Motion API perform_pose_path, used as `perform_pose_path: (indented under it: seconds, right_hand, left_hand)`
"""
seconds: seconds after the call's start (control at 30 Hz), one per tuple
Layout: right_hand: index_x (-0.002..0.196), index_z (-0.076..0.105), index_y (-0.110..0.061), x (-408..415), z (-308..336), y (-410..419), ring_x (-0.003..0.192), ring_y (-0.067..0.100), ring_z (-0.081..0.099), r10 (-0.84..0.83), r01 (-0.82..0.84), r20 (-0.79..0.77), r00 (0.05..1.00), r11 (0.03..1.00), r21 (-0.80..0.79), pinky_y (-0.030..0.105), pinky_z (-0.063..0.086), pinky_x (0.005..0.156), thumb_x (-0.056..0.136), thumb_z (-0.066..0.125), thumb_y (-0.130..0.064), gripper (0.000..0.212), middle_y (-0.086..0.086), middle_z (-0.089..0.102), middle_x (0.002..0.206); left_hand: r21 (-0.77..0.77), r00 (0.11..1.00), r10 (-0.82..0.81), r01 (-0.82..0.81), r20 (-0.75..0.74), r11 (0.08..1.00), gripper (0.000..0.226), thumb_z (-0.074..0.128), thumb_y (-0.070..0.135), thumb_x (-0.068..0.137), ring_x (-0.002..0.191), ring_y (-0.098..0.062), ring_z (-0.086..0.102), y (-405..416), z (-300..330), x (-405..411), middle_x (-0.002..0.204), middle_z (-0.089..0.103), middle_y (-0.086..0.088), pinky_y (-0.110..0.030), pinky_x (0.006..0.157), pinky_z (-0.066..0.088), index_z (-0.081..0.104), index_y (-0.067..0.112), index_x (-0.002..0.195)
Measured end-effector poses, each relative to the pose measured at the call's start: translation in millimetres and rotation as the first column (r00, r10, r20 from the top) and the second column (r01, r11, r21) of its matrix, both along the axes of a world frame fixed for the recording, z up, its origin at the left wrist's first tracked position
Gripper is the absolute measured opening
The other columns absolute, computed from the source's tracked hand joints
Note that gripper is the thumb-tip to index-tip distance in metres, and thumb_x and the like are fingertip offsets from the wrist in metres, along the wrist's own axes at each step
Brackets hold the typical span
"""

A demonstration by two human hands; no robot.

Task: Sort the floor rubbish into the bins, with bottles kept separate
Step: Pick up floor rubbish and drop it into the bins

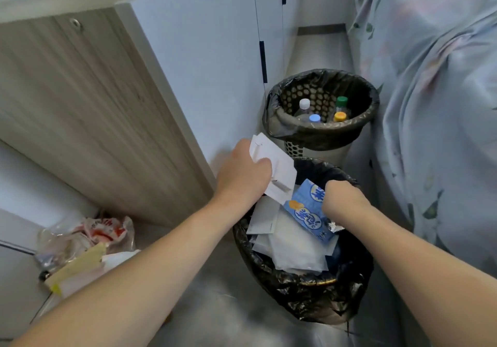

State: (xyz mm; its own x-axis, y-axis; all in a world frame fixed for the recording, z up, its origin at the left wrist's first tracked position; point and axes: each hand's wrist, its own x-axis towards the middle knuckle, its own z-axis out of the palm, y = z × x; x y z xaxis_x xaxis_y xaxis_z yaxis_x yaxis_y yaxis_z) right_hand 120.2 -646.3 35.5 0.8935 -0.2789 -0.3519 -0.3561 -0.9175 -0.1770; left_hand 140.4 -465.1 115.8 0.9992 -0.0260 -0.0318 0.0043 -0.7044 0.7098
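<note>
My left hand (242, 174) grips a white sheet of paper (279, 170) above the left rim of the near bin (309, 290), which has a black liner and holds papers and wrappers. Over the same bin, my right hand (340, 198) pinches a blue printed wrapper (305, 207). Behind it stands the far bin (322, 131), also lined in black, with several capped bottles (314, 118) inside. A pile of floor rubbish (80, 244) with clear plastic, a red-and-white wrapper and a yellowish card lies on the floor at the left.
A wood-grain cabinet side (94, 104) rises to the left of the bins. A bed draped in a floral sheet (430, 104) crowds them on the right. A narrow strip of grey floor (215, 306) runs between the two.
</note>
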Motion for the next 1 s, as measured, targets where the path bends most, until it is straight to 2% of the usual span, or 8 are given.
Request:
perform_pose_path:
  seconds: [0.13,0.2,0.27,0.37,0.5,0.6,0.67,1.0]
  right_hand:
    - [0.096,0.057,-0.007,5.7,-2.6,-1.0,0.095,0.03,0.06,0.013,-0.009,-0.055,0.998,0.997,0.071,0.03,0.044,0.075,0.091,0.045,-0.005,0.013,0.015,0.063,0.112]
    - [0.086,0.049,-0.009,2.7,-3.4,-3.7,0.084,0.026,0.053,0.043,-0.033,-0.083,0.996,0.992,0.124,0.028,0.04,0.069,0.092,0.045,-0.006,0.008,0.013,0.062,0.109]
    - [0.084,0.046,-0.01,-0.6,-4.6,-7.0,0.082,0.025,0.05,0.061,-0.047,-0.082,0.995,0.986,0.162,0.027,0.039,0.068,0.09,0.046,-0.006,0.006,0.012,0.061,0.107]
    - [0.076,0.04,-0.014,-7.0,1.2,-7.6,0.076,0.024,0.05,0.076,-0.063,-0.064,0.995,0.981,0.184,0.028,0.037,0.057,0.087,0.044,-0.004,0.016,0.008,0.055,0.092]
    - [0.071,0.038,-0.018,-12.3,15.3,3.5,0.077,0.023,0.051,0.135,-0.124,-0.081,0.988,0.983,0.133,0.025,0.035,0.052,0.086,0.043,-0.004,0.02,0.005,0.053,0.088]
    - [0.089,0.052,-0.014,-13.9,28.5,17.9,0.095,0.026,0.057,0.207,-0.204,-0.017,0.978,0.972,0.119,0.03,0.049,0.074,0.086,0.042,-0.006,0.013,0.01,0.059,0.112]
    - [0.109,0.055,-0.012,-14.3,37.8,31.3,0.106,0.028,0.056,0.256,-0.259,0.037,0.966,0.959,0.113,0.038,0.051,0.09,0.087,0.042,-0.009,0.026,0.01,0.057,0.119]
    - [0.107,0.061,-0.009,-18.9,60.5,154.1,0.104,0.03,0.058,0.533,-0.55,0.151,0.833,0.828,0.112,0.033,0.049,0.081,0.087,0.045,-0.017,0.026,0.01,0.064,0.11]
  left_hand:
    - [-0.023,0.963,-0.083,0.08,-0.256,0.997,0.011,0.055,0.017,0.079,0.082,-0.027,0.063,-14.1,-25.4,2.4,0.09,0.062,-0.004,-0.04,0.065,0.055,0.053,0.018,0.09]
    - [-0.166,0.869,-0.069,-0.016,-0.491,0.986,0.012,0.054,0.008,0.084,0.08,-0.031,0.066,-21.9,-43.6,1.6,0.095,0.066,-0.014,-0.041,0.059,0.057,0.057,0.013,0.095]
    - [-0.156,0.805,-0.036,-0.07,-0.592,0.985,0.014,0.054,0.008,0.087,0.082,-0.032,0.067,-27.5,-61.3,0.8,0.1,0.066,-0.018,-0.042,0.062,0.058,0.057,0.008,0.101]
    - [0.215,0.902,-0.088,0.194,-0.423,0.957,0.014,0.056,0.019,0.086,0.085,-0.028,0.06,-32.6,-78.9,-2.4,0.099,0.061,-0.011,-0.032,0.06,0.05,0.052,0.008,0.094]
    - [0.534,0.945,-0.227,0.321,-0.235,0.782,0.041,0.058,0.035,0.09,0.108,-0.031,0.049,-29.7,-81.1,-8.8,0.121,0.047,-0.012,-0.035,0.077,0.04,0.051,0.008,0.119]
    - [0.518,0.926,-0.328,0.376,-0.187,0.768,0.033,0.053,0.036,0.092,0.1,-0.028,0.054,-13.7,-65.7,-11.1,0.113,0.054,-0.01,-0.033,0.071,0.039,0.054,0.01,0.112]
    - [0.475,0.915,-0.369,0.401,-0.165,0.783,0.027,0.05,0.035,0.093,0.091,-0.026,0.057,5.6,-51.3,-14.3,0.102,0.061,-0.007,-0.033,0.066,0.042,0.057,0.012,0.104]
    - [0.344,0.952,-0.307,0.291,-0.009,0.893,0.016,0.054,0.026,0.088,0.077,-0.008,0.062,154.1,-7.0,-51.6,0.079,0.071,0.01,-0.027,0.073,0.05,0.069,0.024,0.092]
